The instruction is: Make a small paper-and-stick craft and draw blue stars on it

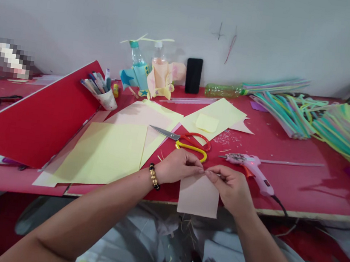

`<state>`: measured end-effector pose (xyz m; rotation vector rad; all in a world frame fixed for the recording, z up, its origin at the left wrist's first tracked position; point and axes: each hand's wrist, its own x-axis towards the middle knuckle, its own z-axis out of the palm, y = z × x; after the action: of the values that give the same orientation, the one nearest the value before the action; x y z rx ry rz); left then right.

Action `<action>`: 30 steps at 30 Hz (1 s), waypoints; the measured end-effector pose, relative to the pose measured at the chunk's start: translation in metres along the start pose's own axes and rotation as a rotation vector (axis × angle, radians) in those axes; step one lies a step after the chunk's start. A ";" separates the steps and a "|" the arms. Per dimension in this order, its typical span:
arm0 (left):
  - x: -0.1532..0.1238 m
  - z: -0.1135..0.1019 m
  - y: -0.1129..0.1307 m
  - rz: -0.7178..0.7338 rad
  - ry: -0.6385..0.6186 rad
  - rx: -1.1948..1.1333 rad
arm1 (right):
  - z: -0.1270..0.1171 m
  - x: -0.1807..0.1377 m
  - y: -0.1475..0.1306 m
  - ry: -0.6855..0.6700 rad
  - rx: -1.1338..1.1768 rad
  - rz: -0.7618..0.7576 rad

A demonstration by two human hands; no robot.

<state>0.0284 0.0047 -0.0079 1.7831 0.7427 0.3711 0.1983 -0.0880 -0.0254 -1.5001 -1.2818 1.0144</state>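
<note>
Between my two hands, at the table's front edge, hangs a small pale pink sheet of paper (199,195). My left hand (179,166), with a beaded bracelet at the wrist, pinches its top edge. My right hand (230,187) pinches the same edge close by, and the fingertips of both hands nearly meet. Just beyond my left hand lie scissors (189,140) with red and yellow handles, blades pointing left. To the right of my right hand rests a pink glue gun (255,169) with a glue stick (293,163) in its back and a small red light showing.
Yellow paper sheets (108,148) cover the table's left part, beside a raised red board (44,118). A pen cup (106,99), two decorated bottle planes (144,73), a phone (193,76) and a green bottle (223,91) stand or lie behind. Pipe cleaners (349,132) heap at right.
</note>
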 end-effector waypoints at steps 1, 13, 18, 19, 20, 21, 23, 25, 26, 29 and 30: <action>0.000 0.000 0.000 0.000 -0.007 -0.002 | 0.000 0.000 -0.001 0.000 -0.004 -0.001; -0.001 -0.001 0.001 -0.009 -0.030 0.095 | -0.002 0.002 0.000 -0.017 -0.012 0.015; -0.002 -0.002 0.004 -0.002 -0.035 0.126 | -0.004 0.002 -0.001 -0.023 0.010 0.028; -0.002 -0.002 0.004 -0.004 -0.034 0.125 | -0.004 0.002 -0.002 -0.024 0.016 0.031; -0.002 -0.002 0.004 -0.004 -0.032 0.121 | -0.004 0.002 -0.002 -0.027 0.024 0.036; -0.002 -0.001 0.004 -0.005 -0.029 0.115 | -0.005 0.002 -0.003 -0.031 0.035 0.043; -0.002 -0.001 0.004 -0.005 -0.022 0.097 | -0.005 0.002 -0.003 -0.040 0.054 0.055; -0.002 0.000 0.004 -0.004 -0.021 0.082 | -0.004 0.002 -0.002 -0.042 0.058 0.057; -0.002 0.000 0.004 -0.004 -0.021 0.080 | -0.004 0.002 -0.002 -0.041 0.056 0.055; -0.002 0.000 0.004 0.001 -0.024 0.085 | -0.004 0.002 -0.001 -0.039 0.065 0.049; -0.002 0.000 0.005 0.002 -0.023 0.085 | -0.004 0.002 -0.001 -0.041 0.075 0.049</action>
<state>0.0278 0.0025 -0.0031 1.8650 0.7503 0.3242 0.2023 -0.0862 -0.0236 -1.4665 -1.2269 1.1180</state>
